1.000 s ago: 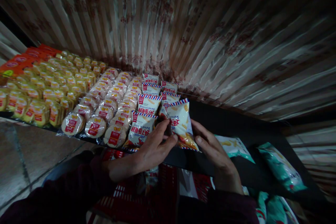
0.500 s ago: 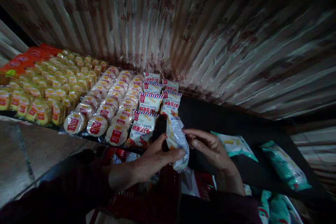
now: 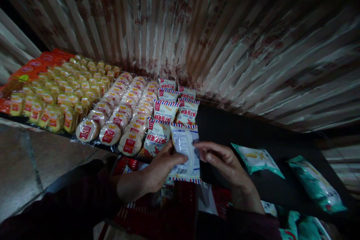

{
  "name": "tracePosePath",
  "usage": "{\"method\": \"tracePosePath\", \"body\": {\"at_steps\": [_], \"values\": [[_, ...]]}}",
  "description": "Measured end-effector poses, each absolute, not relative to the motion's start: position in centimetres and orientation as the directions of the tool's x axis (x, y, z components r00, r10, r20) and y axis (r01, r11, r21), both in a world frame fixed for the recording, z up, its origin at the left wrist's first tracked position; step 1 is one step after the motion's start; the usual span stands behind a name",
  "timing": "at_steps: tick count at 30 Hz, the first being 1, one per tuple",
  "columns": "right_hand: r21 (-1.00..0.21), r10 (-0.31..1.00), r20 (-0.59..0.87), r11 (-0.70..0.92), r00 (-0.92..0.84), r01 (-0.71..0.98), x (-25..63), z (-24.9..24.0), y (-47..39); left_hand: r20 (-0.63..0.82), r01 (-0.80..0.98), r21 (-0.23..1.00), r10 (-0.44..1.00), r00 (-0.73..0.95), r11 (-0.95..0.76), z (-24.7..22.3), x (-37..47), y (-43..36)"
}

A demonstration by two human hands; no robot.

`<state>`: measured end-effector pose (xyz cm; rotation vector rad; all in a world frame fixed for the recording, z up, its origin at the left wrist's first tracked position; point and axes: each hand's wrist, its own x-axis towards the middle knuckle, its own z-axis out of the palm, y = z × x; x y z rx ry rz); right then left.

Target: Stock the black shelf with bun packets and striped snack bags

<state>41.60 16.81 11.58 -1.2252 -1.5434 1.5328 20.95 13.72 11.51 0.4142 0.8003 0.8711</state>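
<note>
My left hand [image 3: 160,168] grips a small snack bag [image 3: 184,146] by its left side, thumb across the front. The bag's printed back, with blue text and a long seam, faces me, and striped red-and-blue edges run along its ends. At the bag's right edge, the index fingertip of my right hand [image 3: 225,163] touches it or nearly does; the fingers are apart and hold nothing. Just beyond stand matching snack bags [image 3: 188,111] in two short columns, fronts showing. The held bag partly covers the nearest one on the left [image 3: 156,137].
Round wrapped crackers [image 3: 111,133] fill rows on the black shelf [image 3: 219,120], with yellow-wrapped packs [image 3: 53,116] and orange packs [image 3: 36,63] further left. Two green-and-white bags [image 3: 260,159] lie at right. A pleated curtain [image 3: 174,18] hangs behind. Below are red packages [image 3: 168,213].
The held snack bag has turned so that its back faces me more fully. My right fingers stay at its right edge. The view has shifted slightly, moving the shelf goods rightward.
</note>
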Motion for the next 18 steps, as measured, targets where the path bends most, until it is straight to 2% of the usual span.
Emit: {"method": "tracePosePath", "body": {"at_steps": [8, 11, 16, 18], "values": [[-0.974, 0.946, -0.137, -0.075, -0.293, 0.212, 41.0, 11.7, 17.5, -0.434, -0.533, 0.638, 0.831, 0.348, 0.556, 11.4, 21.2, 14.1], [-0.969, 0.962, -0.101, -0.038, -0.253, 0.243, 41.0, 11.9, 17.7, -0.377, -0.543, 0.674, 0.865, 0.330, 0.501, 11.7, 21.1, 14.1], [-0.966, 0.980, -0.014, 0.038, -0.197, 0.255, 42.1, 11.8, 17.8, -0.276, -0.610, 0.663, 0.899, 0.339, 0.434, 12.5, 20.7, 14.3], [-0.965, 0.982, 0.021, 0.069, -0.188, 0.254, 42.7, 11.6, 17.9, -0.219, -0.592, 0.712, 0.921, 0.323, 0.377, 12.8, 20.5, 14.3]]}}
